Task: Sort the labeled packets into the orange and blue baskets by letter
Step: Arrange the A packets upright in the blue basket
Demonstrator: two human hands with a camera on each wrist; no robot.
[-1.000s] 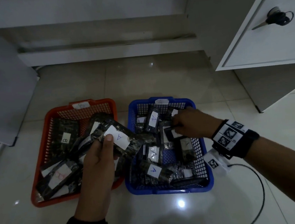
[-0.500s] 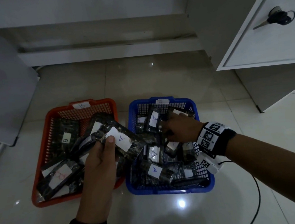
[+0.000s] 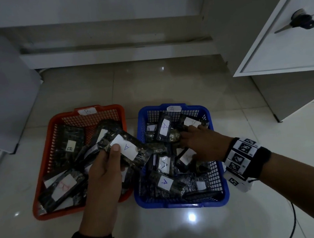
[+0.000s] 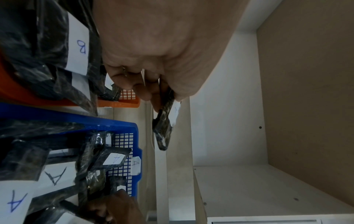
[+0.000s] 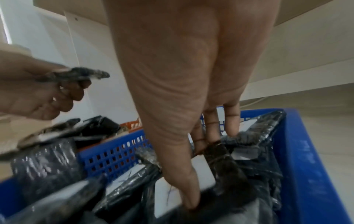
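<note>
Two mesh baskets sit side by side on a tiled floor: an orange basket [image 3: 42, 166] tagged B on the left, a blue basket [image 3: 220, 174] tagged A on the right, both holding dark plastic packets with white letter labels. The left hand [image 3: 104, 172] grips a packet labelled A [image 3: 125, 150], thumb pressed on the label edge, holding it above the orange basket's right side, probably because it belongs in the blue one. The right hand [image 3: 202, 147] reaches down into the blue basket, fingers straight and pressing among the A packets there, apparently making room or arranging them, grasping nothing clearly
</note>
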